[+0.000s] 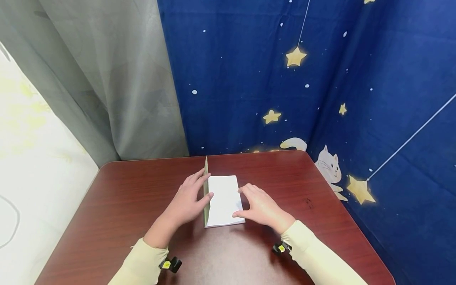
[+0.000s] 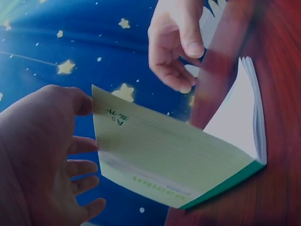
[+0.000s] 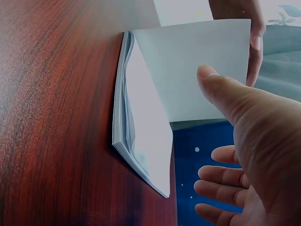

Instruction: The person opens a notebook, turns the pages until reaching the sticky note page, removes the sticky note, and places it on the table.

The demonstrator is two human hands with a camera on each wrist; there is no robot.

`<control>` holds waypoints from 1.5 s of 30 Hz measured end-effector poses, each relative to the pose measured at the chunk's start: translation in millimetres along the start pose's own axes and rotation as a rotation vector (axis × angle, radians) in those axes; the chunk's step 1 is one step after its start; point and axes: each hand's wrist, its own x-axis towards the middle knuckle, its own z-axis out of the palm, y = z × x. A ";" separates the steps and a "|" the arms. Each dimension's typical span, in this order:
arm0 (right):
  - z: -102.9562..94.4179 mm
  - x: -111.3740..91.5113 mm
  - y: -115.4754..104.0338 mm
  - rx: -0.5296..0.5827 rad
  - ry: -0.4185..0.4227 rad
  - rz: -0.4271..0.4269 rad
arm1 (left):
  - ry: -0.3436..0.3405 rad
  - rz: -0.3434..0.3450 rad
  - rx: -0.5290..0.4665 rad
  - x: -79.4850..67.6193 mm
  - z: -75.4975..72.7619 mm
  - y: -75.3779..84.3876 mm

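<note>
**Two hands at a notebook with its cover raised**

A small notebook [image 1: 223, 204] lies near the middle of a reddish-brown wood-grain table [image 1: 139, 190]. Its pale green cover [image 2: 146, 146] stands nearly upright along the left side, joined to a darker green spine [image 2: 225, 184]; the printing on it is too blurred to read. The white page block lies flat, with blank paper facing up.

The person's left hand [image 1: 188, 200] is at the cover's free edge, fingers extended and slightly apart, fingertips touching it. The right hand [image 1: 263, 206] hovers just beside the pages' right edge, thumb apart from loosely bent fingers, holding nothing.

Both arms wear pale yellow sleeves [image 1: 140, 263]. Behind the table hang a grey curtain [image 1: 139, 79] and a blue curtain [image 1: 242, 71] patterned with yellow stars and a white cat [image 1: 328, 166].
</note>
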 end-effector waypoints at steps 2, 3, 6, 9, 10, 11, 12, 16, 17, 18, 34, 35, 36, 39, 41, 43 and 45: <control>0.2 -0.1 0.2 0.002 -0.004 0.003 | -0.006 -0.005 0.005 -2.0 -4.7 -3.1; 0.7 -0.1 0.7 0.000 -0.006 0.004 | -0.007 -0.002 0.008 -2.8 -6.8 -4.7; 1.4 -0.2 1.7 -0.005 -0.012 0.008 | -0.009 0.001 0.015 -5.4 -13.0 -10.0; 1.8 -0.2 2.4 0.002 -0.017 0.014 | -0.013 0.010 0.013 -7.7 -18.4 -13.8; 1.7 -0.3 2.4 0.006 -0.018 0.015 | -0.016 0.008 0.013 -8.8 -20.2 -15.1; 1.5 -0.4 2.1 0.012 -0.019 0.016 | -0.014 0.010 0.016 -9.8 -21.8 -16.3; 1.6 -0.4 2.2 0.014 -0.021 0.016 | -0.014 0.013 0.019 -10.7 -23.2 -17.6; 2.2 -0.4 2.9 0.018 -0.024 0.019 | -0.010 0.023 0.039 -14.8 -29.0 -23.1; 2.3 -0.5 3.1 0.016 -0.025 0.022 | -0.010 0.024 0.043 -15.8 -30.4 -24.5; 2.5 -0.4 3.5 0.014 -0.025 0.023 | -0.010 0.025 0.045 -16.8 -32.0 -25.9; 7.4 -0.2 6.9 0.009 -0.031 0.027 | -0.048 0.006 0.093 -31.7 -52.2 -47.4; 8.5 -0.3 7.1 0.007 -0.030 0.024 | -0.054 0.005 0.097 -32.4 -53.7 -48.5; 9.3 -0.4 7.2 0.008 -0.029 0.021 | -0.063 -0.002 0.100 -33.3 -55.1 -49.5; 11.0 -0.5 7.7 0.008 -0.033 0.022 | -0.080 -0.020 0.104 -35.8 -59.8 -51.8; 12.4 -0.5 8.6 0.009 -0.035 0.027 | -0.086 -0.028 0.106 -37.5 -62.0 -53.2; 13.9 -1.0 9.2 0.007 -0.036 0.027 | -0.085 -0.033 0.109 -39.8 -64.1 -54.2; 16.8 -1.0 9.8 -0.007 -0.033 0.018 | -0.083 -0.037 0.115 -42.6 -65.5 -55.7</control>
